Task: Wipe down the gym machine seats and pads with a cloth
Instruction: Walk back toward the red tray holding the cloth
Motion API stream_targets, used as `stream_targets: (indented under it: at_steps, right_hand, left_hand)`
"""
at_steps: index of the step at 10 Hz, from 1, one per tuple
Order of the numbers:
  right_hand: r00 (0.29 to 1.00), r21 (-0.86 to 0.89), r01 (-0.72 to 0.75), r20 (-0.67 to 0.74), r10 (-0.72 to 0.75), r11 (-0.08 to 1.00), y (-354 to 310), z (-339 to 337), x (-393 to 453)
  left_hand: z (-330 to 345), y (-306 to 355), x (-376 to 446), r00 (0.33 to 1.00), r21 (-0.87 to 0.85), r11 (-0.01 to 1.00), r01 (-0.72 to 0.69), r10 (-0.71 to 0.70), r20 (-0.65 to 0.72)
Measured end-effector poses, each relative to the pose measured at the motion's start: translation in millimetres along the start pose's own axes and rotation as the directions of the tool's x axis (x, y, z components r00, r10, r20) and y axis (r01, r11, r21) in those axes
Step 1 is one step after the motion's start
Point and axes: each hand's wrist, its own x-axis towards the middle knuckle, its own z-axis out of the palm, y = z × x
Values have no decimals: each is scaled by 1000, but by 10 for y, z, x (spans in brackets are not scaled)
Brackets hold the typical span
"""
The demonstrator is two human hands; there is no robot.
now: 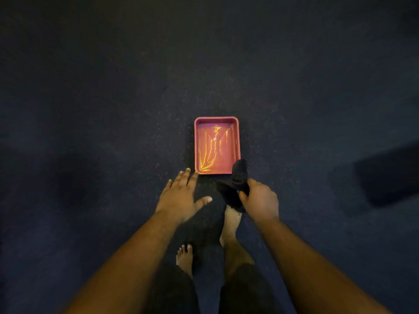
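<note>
Black and bunched, the cloth (234, 185) is hanging from the closed right hand (260, 200) over the near right corner of the red tray (217, 120) of water, the left hand (181, 193) spreading wide and empty beside it, so dipping probably comes next.

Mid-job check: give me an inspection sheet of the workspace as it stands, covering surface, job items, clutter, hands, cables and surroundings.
Surface: dark speckled floor, dimly lit.
Job's things: red rectangular tray flat on the floor, rippling reflections inside suggest liquid; dark cloth bunched, overlapping the tray's near right corner in view.
Clutter: nothing seen.
Hands: left hand open, fingers spread, reaching toward the tray's near left corner; right hand closed on the cloth.
Cables: nothing seen.
Surroundings: dark blurred shape at right, too dim to identify; person's bare feet below the hands. No gym machine in view.
</note>
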Motion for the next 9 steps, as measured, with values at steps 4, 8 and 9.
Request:
stream_targets:
  at_steps: [4, 8, 9]
  right_hand:
    - [997, -102, 37, 65, -31, 994, 426, 1692, 2971]
    - [972, -64, 50, 231, -34, 997, 326, 1810, 3035]
    - [966, -47, 54, 254, -40, 997, 261, 1513, 2773]
  left_hand:
    - [1290, -554, 2763, 985, 26, 998, 51, -54, 161]
    - [1096, -718, 3053, 981, 72, 997, 8, -22, 192]
    - [776, -654, 2799, 981, 68, 998, 13, -26, 191]
